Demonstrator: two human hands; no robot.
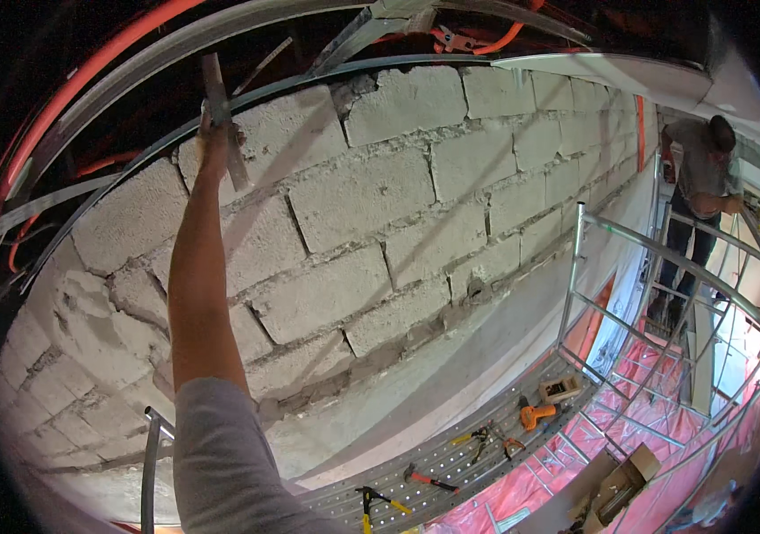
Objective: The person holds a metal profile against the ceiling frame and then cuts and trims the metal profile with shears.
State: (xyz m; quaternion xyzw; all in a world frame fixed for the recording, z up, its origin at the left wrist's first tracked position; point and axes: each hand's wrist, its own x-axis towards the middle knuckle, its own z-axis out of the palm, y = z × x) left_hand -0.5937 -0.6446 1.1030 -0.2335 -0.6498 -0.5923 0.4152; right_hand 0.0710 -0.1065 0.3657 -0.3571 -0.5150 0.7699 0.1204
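My left arm stretches up along the block wall (353, 200), its grey sleeve ending at the elbow. At the top of the wall, my left hand (214, 142) is closed around a short metal profile (237, 167), held nearly upright against the blocks. The profile's upper end rises past the curved metal ceiling track (287, 87). My fingers show only in part, from behind. My right hand is out of the picture.
Below lies a perforated scaffold platform (371, 497) with a hammer (430, 481), yellow-handled snips (371, 509), pliers (478, 438), an orange drill (536, 416) and a small box (561, 388). Scaffold rails (656, 246) stand at right. Another person (700, 169) works beyond. Pink sheeting (505, 494) covers the floor.
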